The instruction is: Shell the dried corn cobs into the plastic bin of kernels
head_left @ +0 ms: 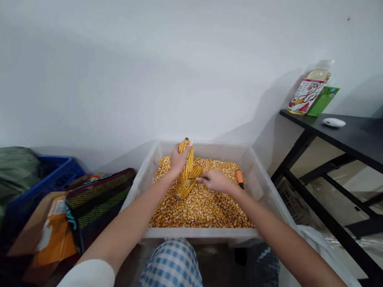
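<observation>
My left hand (pixel 178 159) is wrapped round a yellow ear of corn (pixel 188 164), holding it tilted above the bin. Pinched in my right hand (pixel 214 181) is a thin, dark, screwdriver-like tool (pixel 195 178), whose tip reaches the lower part of the ear; its handle is mostly hidden by the fingers. Another ear of corn (pixel 186 189) lies just beneath, on loose corn kernels (pixel 198 211). These kernels cover the floor of a translucent white plastic bin (pixel 201 232). Near the bin's right wall rests a tool with an orange handle (pixel 239 177), beside my right wrist.
To the right stands a black table (pixel 375 138) with a bottle (pixel 309 90), a green packet (pixel 323 100) and a white oval object (pixel 334 122). At left are a blue crate (pixel 62 173), a green bag (pixel 7 181) and a mesh bag (pixel 98 199). A white wall (pixel 169 63) rises behind.
</observation>
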A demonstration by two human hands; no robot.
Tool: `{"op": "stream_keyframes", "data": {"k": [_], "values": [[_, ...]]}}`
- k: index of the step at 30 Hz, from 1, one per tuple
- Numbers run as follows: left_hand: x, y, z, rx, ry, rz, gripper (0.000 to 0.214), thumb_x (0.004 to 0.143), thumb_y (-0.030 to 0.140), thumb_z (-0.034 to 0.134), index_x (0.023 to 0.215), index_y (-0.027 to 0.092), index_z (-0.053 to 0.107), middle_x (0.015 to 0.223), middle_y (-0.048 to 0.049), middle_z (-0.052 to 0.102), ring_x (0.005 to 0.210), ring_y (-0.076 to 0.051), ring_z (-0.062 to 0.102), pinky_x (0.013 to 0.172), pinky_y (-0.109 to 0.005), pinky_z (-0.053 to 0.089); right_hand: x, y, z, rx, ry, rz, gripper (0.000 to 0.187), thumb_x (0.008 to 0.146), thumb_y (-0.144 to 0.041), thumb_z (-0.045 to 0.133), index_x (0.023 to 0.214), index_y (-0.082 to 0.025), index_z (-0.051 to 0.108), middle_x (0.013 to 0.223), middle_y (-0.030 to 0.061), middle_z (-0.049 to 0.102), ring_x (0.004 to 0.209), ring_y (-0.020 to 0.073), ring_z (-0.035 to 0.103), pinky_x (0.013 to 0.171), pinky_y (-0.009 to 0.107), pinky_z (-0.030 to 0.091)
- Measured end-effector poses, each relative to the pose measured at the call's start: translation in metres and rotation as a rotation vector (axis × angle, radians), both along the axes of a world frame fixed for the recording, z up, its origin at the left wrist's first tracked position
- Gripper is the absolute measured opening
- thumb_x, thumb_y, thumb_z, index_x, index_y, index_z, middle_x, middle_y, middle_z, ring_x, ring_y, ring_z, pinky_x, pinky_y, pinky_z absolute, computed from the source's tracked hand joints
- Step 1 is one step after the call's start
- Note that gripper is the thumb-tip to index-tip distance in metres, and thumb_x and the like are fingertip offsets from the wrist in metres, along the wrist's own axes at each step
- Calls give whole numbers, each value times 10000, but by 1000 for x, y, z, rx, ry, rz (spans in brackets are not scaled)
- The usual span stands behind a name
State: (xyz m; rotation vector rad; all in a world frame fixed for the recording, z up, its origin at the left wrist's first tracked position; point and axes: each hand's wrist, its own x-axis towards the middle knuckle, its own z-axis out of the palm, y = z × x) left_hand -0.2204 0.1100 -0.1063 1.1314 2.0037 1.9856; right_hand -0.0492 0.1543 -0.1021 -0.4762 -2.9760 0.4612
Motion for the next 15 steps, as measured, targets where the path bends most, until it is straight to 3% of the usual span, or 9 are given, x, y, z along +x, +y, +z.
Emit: {"op": "stream_keyframes", "data": {"k": [7, 15], "values": [[-12, 2, -8, -15, -54, 95, 467, 730, 576, 507, 905, 149, 577, 826, -63, 626, 752, -191, 572, 686, -285, 418, -4, -5, 0, 64, 21, -68, 389, 907, -356, 367, 802, -136, 670, 729, 75, 664, 593, 127, 512, 549, 229, 277], [18, -5, 8, -61, 53, 35, 457, 691, 571, 562, 909, 170, 577, 798, -37, 632, 720, -174, 567, 693, -272, 411, -1, -6, 1, 2, -27, 73, 323, 881, -307, 443, 758, -124, 680, 684, 58, 662, 538, 99, 473, 542, 213, 287]]}}
